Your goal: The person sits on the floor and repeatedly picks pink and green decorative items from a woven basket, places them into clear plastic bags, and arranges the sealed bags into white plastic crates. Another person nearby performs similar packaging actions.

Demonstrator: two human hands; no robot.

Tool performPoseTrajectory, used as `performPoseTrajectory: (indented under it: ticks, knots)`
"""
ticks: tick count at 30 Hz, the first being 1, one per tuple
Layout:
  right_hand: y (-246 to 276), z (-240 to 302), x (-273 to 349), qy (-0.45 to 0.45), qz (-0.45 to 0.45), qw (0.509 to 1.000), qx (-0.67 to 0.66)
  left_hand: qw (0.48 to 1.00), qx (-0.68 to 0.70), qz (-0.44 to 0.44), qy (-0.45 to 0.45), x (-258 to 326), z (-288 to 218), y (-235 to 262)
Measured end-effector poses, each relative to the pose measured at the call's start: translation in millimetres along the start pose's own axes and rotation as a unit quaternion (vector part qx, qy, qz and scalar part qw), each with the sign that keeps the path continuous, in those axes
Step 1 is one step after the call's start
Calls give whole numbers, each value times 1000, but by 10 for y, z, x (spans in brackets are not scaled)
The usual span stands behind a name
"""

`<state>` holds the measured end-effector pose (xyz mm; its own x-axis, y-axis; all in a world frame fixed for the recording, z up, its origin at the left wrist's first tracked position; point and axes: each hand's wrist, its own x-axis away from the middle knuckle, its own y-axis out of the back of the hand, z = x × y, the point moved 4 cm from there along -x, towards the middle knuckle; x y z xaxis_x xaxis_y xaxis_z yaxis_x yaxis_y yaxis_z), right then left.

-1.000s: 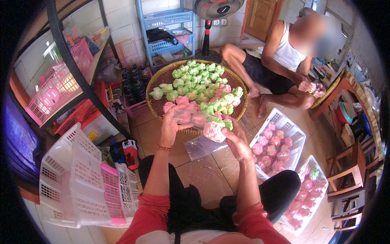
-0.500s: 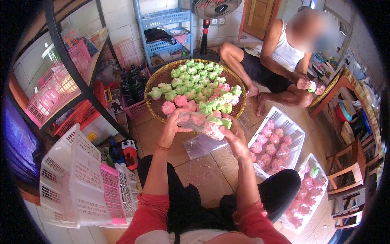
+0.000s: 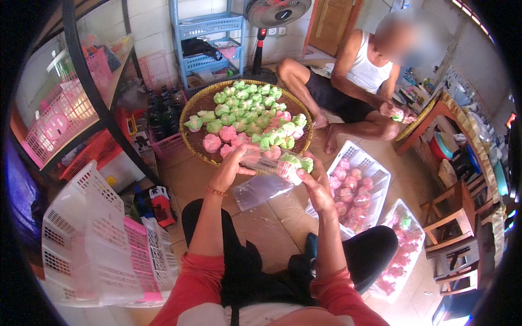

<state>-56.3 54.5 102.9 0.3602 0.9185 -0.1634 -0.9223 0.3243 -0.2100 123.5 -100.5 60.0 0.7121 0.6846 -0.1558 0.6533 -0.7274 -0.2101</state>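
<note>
Between my hands stretches a clear plastic bag (image 3: 258, 158) with a pink-and-green flower-shaped piece (image 3: 289, 169), which looks like a small cake, at its right end. My left hand (image 3: 227, 171) is closed on the bag's left end, thumb and fingers pinching the film. My right hand (image 3: 318, 188) grips the cake end, its thumb pressed on the piece. Just beyond is a round woven tray (image 3: 187, 142) holding several loose green cakes (image 3: 247, 106) and pink cakes (image 3: 212, 143). Flat clear plastic bags (image 3: 262, 192) lie below my hands.
White crates (image 3: 385, 187) of wrapped pink pieces stand on my right. Stacked empty-looking crates (image 3: 87, 239) stand on my left, near a black-framed shelf (image 3: 89, 81). Across, a seated person (image 3: 361, 76) handles a green-and-pink piece. A fan (image 3: 278, 12) stands behind the tray.
The view has shifted slightly, so the surroundings sit further left. Both hands keep their grip on the bag and cake, nearly unmoved. The other person's head has turned a little.
</note>
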Motion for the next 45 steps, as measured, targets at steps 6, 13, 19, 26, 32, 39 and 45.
performPoseTrajectory:
  ticks: [6, 13, 19, 26, 32, 39, 45]
  knots:
    - [-25, 302, 385, 48, -51, 997, 43, 999, 24, 21, -42, 154, -46, -449]
    - [-49, 269, 698, 23, -9, 997, 73, 994, 56, 10, -91, 443, -40, -615]
    - [-41, 208, 863, 60, -5, 986, 156, 988, 54, -5, -147, 683, -55, -755]
    - [21, 14, 947, 80, 17, 989, 121, 988, 26, -43, -145, 905, -45, -979]
    - [255, -10, 1090, 41, 50, 997, 51, 922, 379, 17, 77, 1184, -21, -913]
    - [395, 13, 1314, 92, 172, 955, 226, 930, 249, 108, 247, 1483, 164, -1186]
    - [588, 36, 1650, 52, 193, 976, 89, 940, 249, 77, 222, 1713, 263, -1617]
